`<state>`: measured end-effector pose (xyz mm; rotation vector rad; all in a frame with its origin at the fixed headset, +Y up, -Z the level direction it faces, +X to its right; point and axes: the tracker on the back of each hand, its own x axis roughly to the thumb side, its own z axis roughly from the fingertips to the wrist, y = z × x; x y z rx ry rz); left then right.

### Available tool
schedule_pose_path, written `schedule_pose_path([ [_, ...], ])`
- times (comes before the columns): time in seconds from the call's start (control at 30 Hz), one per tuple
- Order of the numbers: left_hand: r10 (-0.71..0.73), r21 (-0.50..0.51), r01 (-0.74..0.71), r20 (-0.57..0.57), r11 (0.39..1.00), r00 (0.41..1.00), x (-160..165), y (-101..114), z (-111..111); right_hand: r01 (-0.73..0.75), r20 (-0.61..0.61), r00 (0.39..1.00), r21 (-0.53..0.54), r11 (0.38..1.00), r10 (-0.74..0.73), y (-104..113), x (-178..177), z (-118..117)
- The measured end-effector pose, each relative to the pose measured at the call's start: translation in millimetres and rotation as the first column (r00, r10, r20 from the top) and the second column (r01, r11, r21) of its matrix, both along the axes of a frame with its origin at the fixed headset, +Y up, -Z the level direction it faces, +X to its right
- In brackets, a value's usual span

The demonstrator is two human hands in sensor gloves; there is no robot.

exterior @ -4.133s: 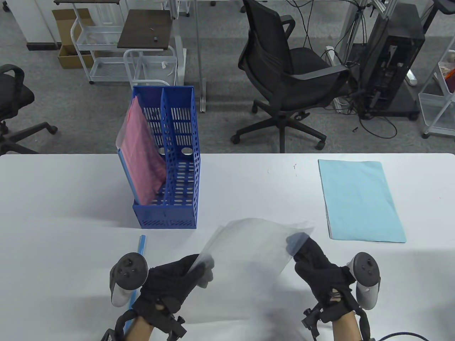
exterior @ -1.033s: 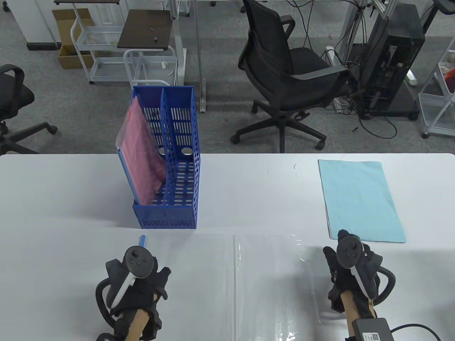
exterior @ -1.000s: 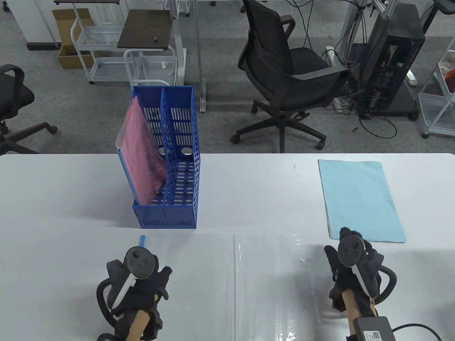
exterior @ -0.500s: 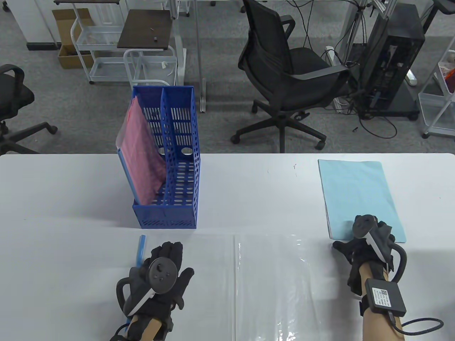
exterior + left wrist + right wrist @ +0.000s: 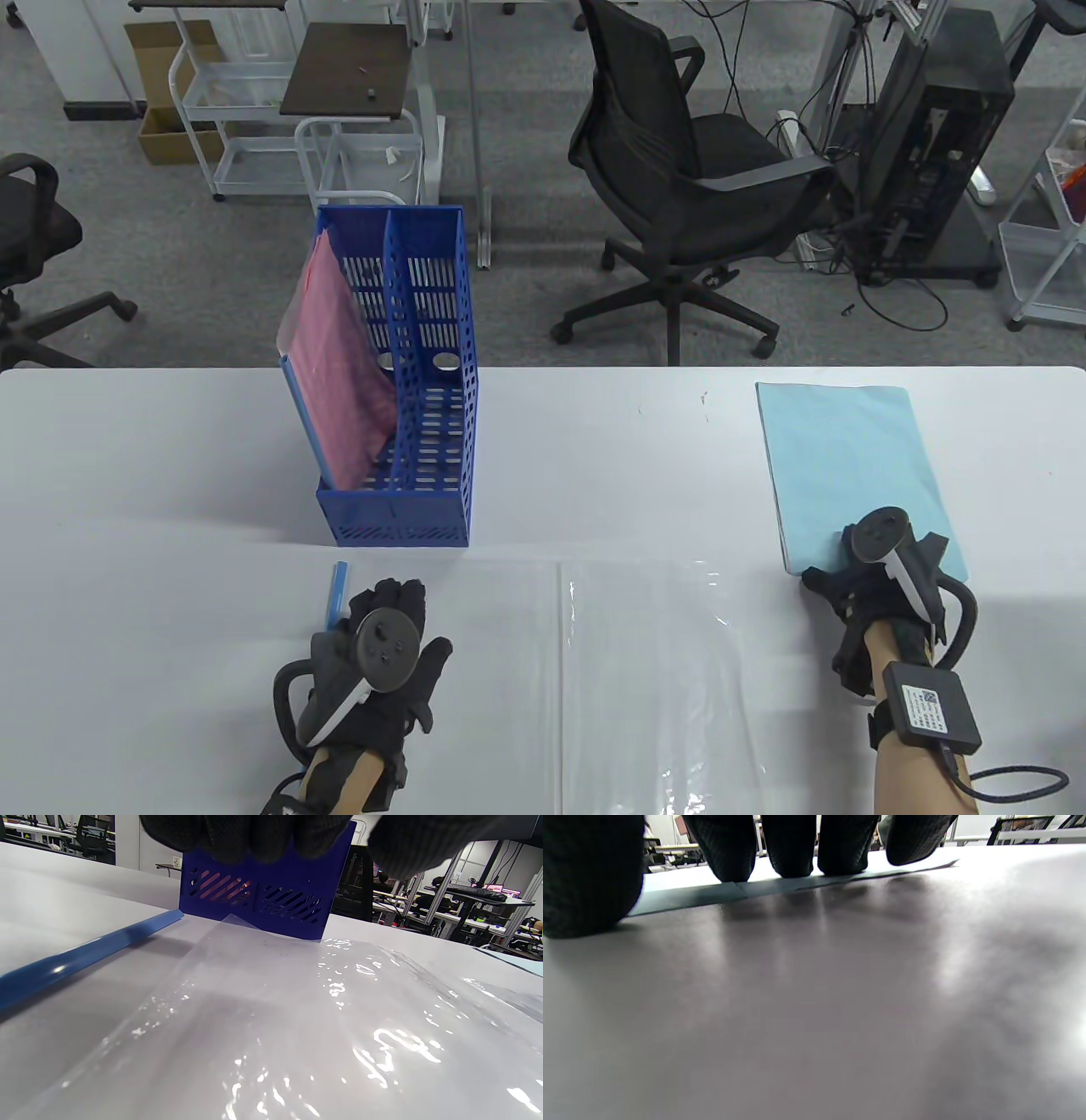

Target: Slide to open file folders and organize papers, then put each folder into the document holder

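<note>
Clear folder (image 5: 594,679) open flat, just in front of blue holder (image 5: 399,373).
Our L hand (image 5: 382,662) flat on its left leaf, fingers straight; R hand (image 5: 882,577) fingertips press blue papers (image 5: 848,467), far right of holder.

Ahead of our left hand (image 5: 382,658) the blue document holder (image 5: 399,399) stands upright and blocks a straight reach forward; the blue slide bar (image 5: 337,587) lies just beside that hand's outer edge. Between our hands the open clear folder (image 5: 645,679) lies flat, low enough to pass over. Our right hand (image 5: 882,586) rests on the near edge of the light blue papers (image 5: 848,458); bare table (image 5: 611,441) stretches between holder and papers.
</note>
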<state>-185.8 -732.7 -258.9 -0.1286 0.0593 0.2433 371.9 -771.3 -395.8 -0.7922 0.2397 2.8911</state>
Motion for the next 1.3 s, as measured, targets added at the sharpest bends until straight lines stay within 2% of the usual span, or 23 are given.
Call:
schedule_pose_path([
  [0.5, 0.010, -0.034, -0.010, -0.003, 0.999, 1.000, -0.8, -3.4, -2.2, -0.124, 0.033, 0.992, 0.032, 0.992, 0.123, 5.2, -3.9, -4.6],
  [0.83, 0.022, -0.039, -0.023, -0.012, 0.999, 1.000, -3.3, -3.3, -2.8, -0.243, 0.024, 0.970, -0.020, 0.970, 0.244, 7.1, -8.3, -9.9],
  [1.0, 0.029, -0.034, -0.030, -0.012, 0.999, 0.999, -4.1, -2.7, -2.9, -0.235, 0.027, 0.972, -0.012, 0.972, 0.235, 7.3, -6.0, -9.0],
  [1.13, 0.042, -0.023, -0.042, -0.010, 0.999, 0.999, -4.8, -1.5, -2.4, -0.227, 0.073, 0.973, 0.091, 0.970, 0.221, 12.7, -6.1, -5.4],
  [1.2, 0.054, -0.018, -0.054, 0.000, 0.998, 0.999, -4.1, -1.2, -1.9, -0.194, 0.088, 0.980, 0.229, 0.954, 0.178, 17.4, -11.5, 2.6],
  [1.3, 0.090, -0.019, -0.090, 0.028, 0.996, 0.996, -1.0, -1.2, -1.0, -0.185, 0.036, 0.982, 0.362, 0.914, 0.185, 31.4, -30.2, 15.1],
])
